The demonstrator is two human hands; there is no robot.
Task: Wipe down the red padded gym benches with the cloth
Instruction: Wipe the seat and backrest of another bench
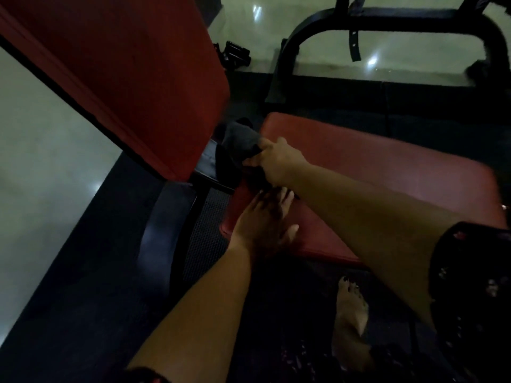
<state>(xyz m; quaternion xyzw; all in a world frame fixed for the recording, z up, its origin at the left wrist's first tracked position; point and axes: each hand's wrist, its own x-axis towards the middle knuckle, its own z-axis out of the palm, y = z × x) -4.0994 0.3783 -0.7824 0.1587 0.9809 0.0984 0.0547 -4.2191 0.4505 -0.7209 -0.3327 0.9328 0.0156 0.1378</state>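
Observation:
A red padded seat (pixel 387 172) lies flat at centre right. A red padded backrest (pixel 124 64) rises tilted at upper left. My right hand (pixel 279 161) is shut on a dark grey cloth (pixel 237 139) at the seat's near-left corner, by the gap between the two pads. My left hand (pixel 262 222) rests flat with fingers spread on the seat's left edge, just below the right hand.
A black metal bench frame (pixel 166 230) runs under the pads on a dark rubber mat. A black curved machine frame (pixel 387 26) with a hanging strap stands at the back on the shiny pale floor. My bare foot (pixel 351 322) is on the mat below the seat.

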